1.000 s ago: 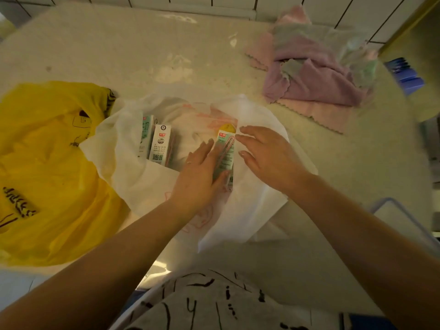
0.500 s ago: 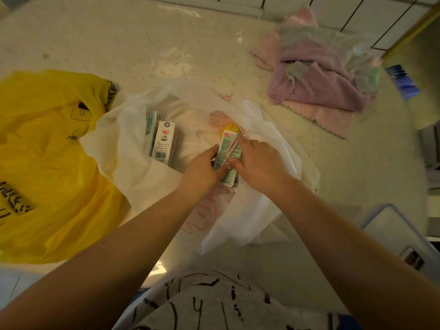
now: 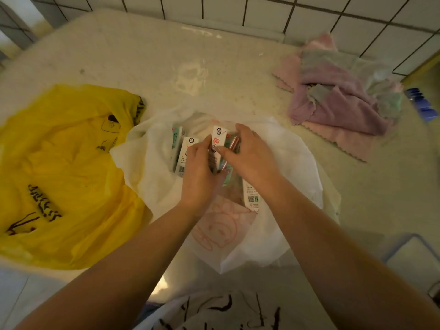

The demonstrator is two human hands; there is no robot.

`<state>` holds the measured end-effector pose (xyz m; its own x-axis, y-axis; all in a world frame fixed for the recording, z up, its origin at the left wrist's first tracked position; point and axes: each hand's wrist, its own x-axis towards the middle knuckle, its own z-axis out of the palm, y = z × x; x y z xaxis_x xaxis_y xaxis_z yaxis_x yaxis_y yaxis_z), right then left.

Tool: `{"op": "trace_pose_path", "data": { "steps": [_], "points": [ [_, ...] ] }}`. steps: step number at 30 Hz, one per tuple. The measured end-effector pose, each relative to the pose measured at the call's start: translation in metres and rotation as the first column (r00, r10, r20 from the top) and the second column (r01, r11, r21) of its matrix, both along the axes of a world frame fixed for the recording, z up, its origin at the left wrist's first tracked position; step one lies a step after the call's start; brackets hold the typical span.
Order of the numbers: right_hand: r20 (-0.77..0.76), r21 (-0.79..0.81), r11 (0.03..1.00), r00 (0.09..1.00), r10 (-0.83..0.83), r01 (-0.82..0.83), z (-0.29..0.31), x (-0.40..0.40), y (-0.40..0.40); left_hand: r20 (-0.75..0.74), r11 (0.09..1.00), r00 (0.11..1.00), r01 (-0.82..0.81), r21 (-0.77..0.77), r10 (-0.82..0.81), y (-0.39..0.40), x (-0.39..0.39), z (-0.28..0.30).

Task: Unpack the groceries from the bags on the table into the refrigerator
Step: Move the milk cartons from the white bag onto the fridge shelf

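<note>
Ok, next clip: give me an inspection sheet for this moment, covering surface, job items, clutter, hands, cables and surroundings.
Surface: pale speckled table, with a whitish smear near the middle.
Job's things: white bag lying open with small drink cartons inside; two loose cartons at its left, another carton under the right wrist; yellow bag lying beside it on the left, contents not visible.
Clutter: pile of pink and purple cloths at the far right.
Hands: left hand and right hand together grip a bundle of cartons inside the white bag.
Cables: nothing seen.
Surroundings: white tiled wall behind the table; blue object at the right edge, unclear.
</note>
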<state>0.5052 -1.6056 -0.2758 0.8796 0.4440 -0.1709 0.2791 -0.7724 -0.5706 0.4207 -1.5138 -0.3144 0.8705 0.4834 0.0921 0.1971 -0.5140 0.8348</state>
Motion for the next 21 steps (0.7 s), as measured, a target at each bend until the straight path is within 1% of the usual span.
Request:
{"op": "trace_pose_path", "data": {
  "steps": [2, 3, 5, 7, 9, 12, 14, 16, 19, 21],
  "points": [
    [-0.023, 0.046, 0.999, 1.000, -0.011, 0.012, -0.001, 0.006, 0.011, 0.002, 0.998, 1.000, 0.017, 0.061, -0.018, 0.012, 0.001, 0.006],
    [-0.038, 0.070, 0.997, 0.999, -0.018, 0.020, -0.001, 0.008, 0.014, -0.029, 0.995, 0.998, 0.051, 0.080, -0.049, 0.020, 0.002, 0.010],
    [-0.058, 0.096, 0.995, 0.998, -0.018, 0.024, -0.004, 0.013, 0.016, -0.118, 0.973, 0.981, 0.171, 0.156, -0.154, 0.040, 0.004, 0.017],
    [-0.079, 0.111, 0.994, 0.997, 0.002, 0.007, -0.008, 0.019, 0.014, -0.213, 0.925, 0.949, 0.283, 0.255, -0.231, 0.060, 0.006, 0.022],
    [-0.104, 0.115, 0.993, 0.993, 0.048, -0.036, -0.013, 0.024, 0.010, -0.318, 0.869, 0.911, 0.367, 0.331, -0.264, 0.078, 0.010, 0.025],
    [-0.113, 0.081, 0.992, 0.988, 0.101, -0.092, -0.021, 0.026, 0.009, -0.495, 0.742, 0.814, 0.528, 0.414, -0.303, 0.095, 0.021, 0.023],
    [-0.108, 0.090, 0.992, 0.989, 0.099, -0.090, -0.023, 0.027, 0.010, -0.586, 0.654, 0.754, 0.608, 0.451, -0.297, 0.101, 0.030, 0.019],
    [-0.114, 0.100, 0.990, 0.987, 0.110, -0.099, -0.023, 0.029, 0.010, -0.649, 0.592, 0.708, 0.659, 0.465, -0.279, 0.106, 0.038, 0.014],
    [-0.131, 0.083, 0.989, 0.982, 0.134, -0.124, -0.026, 0.033, 0.009, -0.694, 0.545, 0.668, 0.700, 0.462, -0.268, 0.109, 0.046, 0.009],
    [-0.125, 0.080, 0.987, 0.981, 0.146, -0.137, -0.028, 0.033, 0.010, -0.732, 0.526, 0.626, 0.732, 0.433, -0.269, 0.112, 0.050, 0.008]
  ]
}}
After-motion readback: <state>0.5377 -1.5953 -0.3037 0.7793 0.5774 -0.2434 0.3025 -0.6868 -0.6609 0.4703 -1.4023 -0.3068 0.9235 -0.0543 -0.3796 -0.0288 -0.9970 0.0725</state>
